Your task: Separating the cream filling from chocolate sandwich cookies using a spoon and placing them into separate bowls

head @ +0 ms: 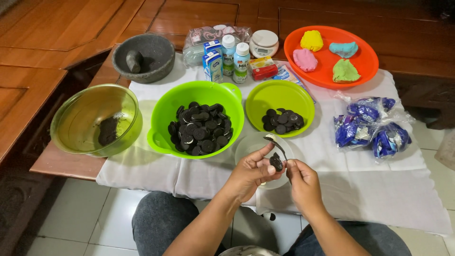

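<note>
low wooden table [71, 163] – white cloth [360, 189] on it, green bowls [163, 111], orange tray [367, 64], stone mortar [161, 64]

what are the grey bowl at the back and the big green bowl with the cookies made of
The grey bowl looks like rough stone: matte, grainy, thick-walled, with a stubby pestle of the same grey inside, so probably a mortar. The big green bowl looks like plastic: bright uniform lime colour, smooth, slightly glossy, with a thin rim and moulded handle tabs. The dark cookies fill its bottom.

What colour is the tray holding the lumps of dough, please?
The tray is orange, seen best in the head view.
</note>
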